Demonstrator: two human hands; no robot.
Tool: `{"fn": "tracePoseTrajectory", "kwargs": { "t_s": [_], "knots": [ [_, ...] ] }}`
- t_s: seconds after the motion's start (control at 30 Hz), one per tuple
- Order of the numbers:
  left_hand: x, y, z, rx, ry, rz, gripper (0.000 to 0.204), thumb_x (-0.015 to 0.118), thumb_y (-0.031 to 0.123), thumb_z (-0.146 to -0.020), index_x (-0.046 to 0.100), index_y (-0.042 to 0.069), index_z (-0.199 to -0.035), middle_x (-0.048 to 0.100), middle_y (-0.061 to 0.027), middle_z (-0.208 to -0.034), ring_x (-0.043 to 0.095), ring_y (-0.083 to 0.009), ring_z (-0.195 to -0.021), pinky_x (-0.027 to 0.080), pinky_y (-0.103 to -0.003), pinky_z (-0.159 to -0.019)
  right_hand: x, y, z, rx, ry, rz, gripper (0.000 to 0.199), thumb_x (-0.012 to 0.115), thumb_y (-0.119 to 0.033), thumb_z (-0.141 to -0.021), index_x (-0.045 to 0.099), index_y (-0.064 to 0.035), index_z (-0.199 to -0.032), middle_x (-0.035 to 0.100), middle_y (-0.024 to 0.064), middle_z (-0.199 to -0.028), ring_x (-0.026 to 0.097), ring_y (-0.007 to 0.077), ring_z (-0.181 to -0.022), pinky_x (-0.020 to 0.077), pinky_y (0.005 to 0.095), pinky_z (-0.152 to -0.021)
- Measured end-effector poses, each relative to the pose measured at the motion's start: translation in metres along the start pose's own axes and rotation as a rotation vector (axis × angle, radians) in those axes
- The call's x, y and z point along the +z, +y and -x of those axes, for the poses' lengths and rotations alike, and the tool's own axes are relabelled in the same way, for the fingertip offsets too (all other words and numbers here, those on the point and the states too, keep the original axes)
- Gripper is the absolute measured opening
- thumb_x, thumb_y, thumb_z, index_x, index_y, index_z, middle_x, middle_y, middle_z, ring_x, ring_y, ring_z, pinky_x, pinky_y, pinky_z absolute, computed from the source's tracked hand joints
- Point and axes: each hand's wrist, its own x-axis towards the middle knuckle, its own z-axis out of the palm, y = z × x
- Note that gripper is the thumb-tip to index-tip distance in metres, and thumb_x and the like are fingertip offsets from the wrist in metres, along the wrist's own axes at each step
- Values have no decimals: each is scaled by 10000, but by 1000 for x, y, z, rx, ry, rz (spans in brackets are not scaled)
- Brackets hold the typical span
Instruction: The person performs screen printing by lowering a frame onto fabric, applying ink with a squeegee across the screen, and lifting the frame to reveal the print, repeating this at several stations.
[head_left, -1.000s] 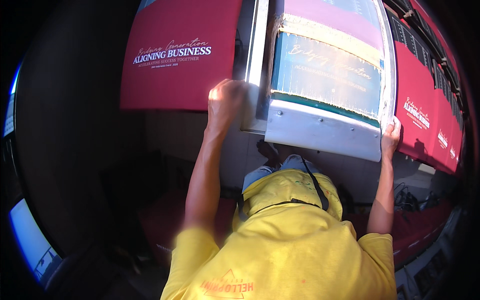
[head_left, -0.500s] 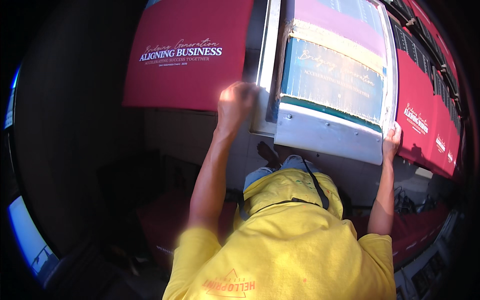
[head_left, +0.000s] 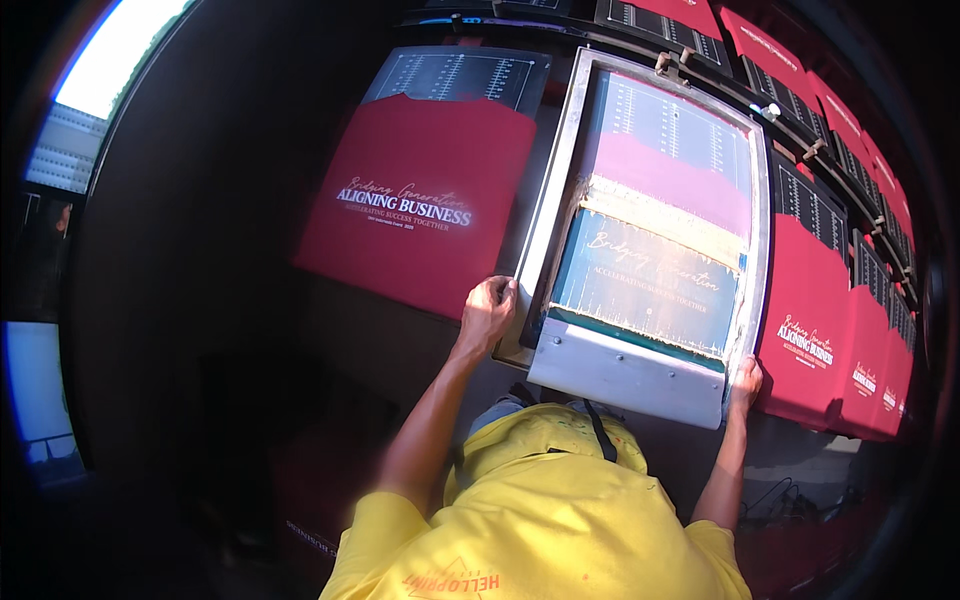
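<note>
The rectangular printing screen frame (head_left: 560,200) looks like dull, scuffed bare metal, its pale lower edge smooth and matt. Its stretched mesh panel (head_left: 650,270) has a fine, slightly sheeny weave, with ink bands on it. The red cloth shirt (head_left: 420,200) beside it is soft and matt. The yellow shirt (head_left: 540,520) is matt knit fabric.

The single view comes from a fisheye camera on the person's head, looking steeply down over their own yellow-shirted shoulders (head_left: 540,520) and forward onto the work. It sits close: the screen frame (head_left: 650,240) fills the middle, with both hands, left (head_left: 487,312) and right (head_left: 745,380), at its near corners. Straight edges bow toward the dark rim, where red shirts (head_left: 420,200) curve away rightward.
</note>
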Motion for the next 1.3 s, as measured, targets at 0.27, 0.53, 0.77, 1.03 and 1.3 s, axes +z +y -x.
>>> {"fn": "tracePoseTrajectory", "kwargs": {
  "t_s": [0.27, 0.53, 0.77, 1.03, 1.3],
  "knots": [
    [7, 10, 8, -29, 104, 246, 307, 597, 275, -955, 632, -24, -1017, 656, -119, -895, 616, -204, -835, 482, -336, -765, -1, 3, -4, 201, -23, -54, 499, 388, -378, -1020, 648, 42, -1095, 629, 285, -1077, 540, 434, -1086, 408, 480, -932],
    [-72, -2, 0, -103, 32, 338, 289, 609, 239, -941, 634, -27, -1051, 669, -178, -959, 651, -282, -874, 505, -366, -787, -22, -142, 56, 359, 84, -149, 468, 414, -313, -1003, 651, 87, -947, 673, 207, -841, 628, 338, -806, 450, 429, -752],
    [-199, -102, -51, -73, 54, 320, 368, 593, 291, -942, 656, -41, -1089, 689, -176, -982, 647, -252, -880, 500, -362, -797, 68, -258, 130, 190, 184, -323, 447, 434, -283, -1001, 592, 114, -870, 608, 178, -743, 518, 240, -702, 427, 405, -723],
    [-312, -187, -94, -141, 98, 201, 387, 572, 294, -950, 666, -39, -1124, 694, -203, -984, 656, -262, -897, 503, -372, -818, 153, -374, 175, 215, 70, -372, 392, 457, -261, -951, 598, 92, -860, 563, 111, -731, 504, 194, -712, 437, 364, -702],
    [-342, -229, -122, -149, 151, 181, 386, 578, 269, -942, 667, -68, -1107, 698, -211, -987, 661, -265, -907, 499, -371, -832, 181, -450, 172, 259, 25, -340, 370, 489, -276, -939, 676, 42, -957, 671, 206, -816, 645, 323, -783, 481, 413, -735]
  ]
}}
